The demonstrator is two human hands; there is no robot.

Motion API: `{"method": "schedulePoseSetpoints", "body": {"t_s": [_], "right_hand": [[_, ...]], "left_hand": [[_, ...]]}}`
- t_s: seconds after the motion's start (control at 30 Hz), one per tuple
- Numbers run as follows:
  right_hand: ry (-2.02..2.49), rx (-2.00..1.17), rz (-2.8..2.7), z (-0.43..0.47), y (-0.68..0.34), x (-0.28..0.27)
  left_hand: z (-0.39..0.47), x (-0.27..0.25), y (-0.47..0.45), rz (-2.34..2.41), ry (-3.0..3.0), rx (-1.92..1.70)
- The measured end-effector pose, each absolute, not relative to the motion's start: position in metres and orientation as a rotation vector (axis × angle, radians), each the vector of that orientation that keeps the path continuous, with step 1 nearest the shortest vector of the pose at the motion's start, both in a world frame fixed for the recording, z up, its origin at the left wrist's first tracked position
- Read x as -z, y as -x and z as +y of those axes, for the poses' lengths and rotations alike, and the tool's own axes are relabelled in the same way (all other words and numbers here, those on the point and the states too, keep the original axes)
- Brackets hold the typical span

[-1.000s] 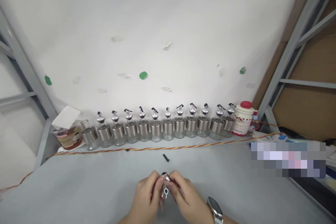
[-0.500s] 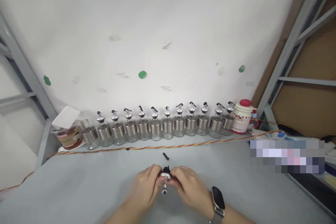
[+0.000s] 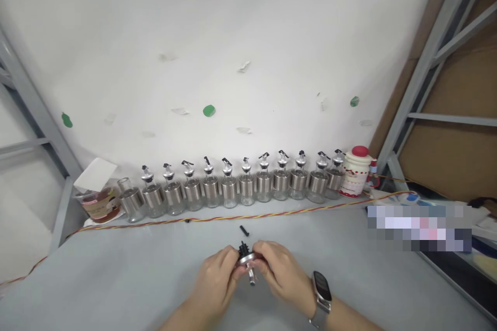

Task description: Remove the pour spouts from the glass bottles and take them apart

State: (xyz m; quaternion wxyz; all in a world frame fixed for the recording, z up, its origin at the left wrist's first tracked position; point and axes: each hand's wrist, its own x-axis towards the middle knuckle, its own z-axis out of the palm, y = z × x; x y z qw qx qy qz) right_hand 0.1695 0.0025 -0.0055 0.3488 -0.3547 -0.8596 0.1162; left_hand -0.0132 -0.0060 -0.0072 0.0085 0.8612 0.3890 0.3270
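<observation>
A bottle pourer spout [image 3: 246, 258], silver with a black ribbed stopper, is held between both hands low in the middle of the head view. Its stopper points away from me and its metal tube towards me. My left hand [image 3: 216, 274] pinches the disc's left side; my right hand [image 3: 280, 271], with a watch on the wrist, pinches the right side. Just beyond the hands a small black stick-like part [image 3: 244, 230] lies on the grey table [image 3: 128, 269]. The fingertips partly cover the disc's edges.
Along the wall stands a row of several glass bottles [image 3: 229, 186] with metal sleeves and pourers. The leftmost bottle [image 3: 131, 199] has no pourer. A twisted red-yellow cord [image 3: 217, 219] runs before them. A plastic tub [image 3: 97, 204] is left, a cream red-lidded jar [image 3: 354, 173] right.
The pourer spout has tilted in my hands: its stopper now leans left and its tube points right. Both hands still grip it. The view has shifted slightly.
</observation>
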Motion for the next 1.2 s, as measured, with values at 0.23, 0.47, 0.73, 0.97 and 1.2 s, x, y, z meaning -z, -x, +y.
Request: {"method": "schedulePoseSetpoints", "body": {"t_s": [0.23,0.47,0.73,0.97,1.2], "right_hand": [[0.877,-0.228,-2.250,0.003,-0.173,0.000],[0.864,-0.233,-2.274,0.001,-0.169,0.000],[0.845,-0.426,-2.092,-0.002,-0.163,0.009],[0.933,-0.608,-2.061,-0.003,-0.162,0.008],[0.962,-0.600,-2.110,-0.003,-0.162,0.006]], "left_hand": [[-0.006,0.009,0.010,1.123,-2.794,-1.129],[-0.009,0.009,0.007,1.108,-2.758,-1.150],[-0.012,0.006,0.008,1.121,-2.730,-1.066],[-0.005,0.005,0.014,1.306,-2.756,-0.900],[-0.006,0.006,0.014,1.273,-2.763,-0.858]]}}
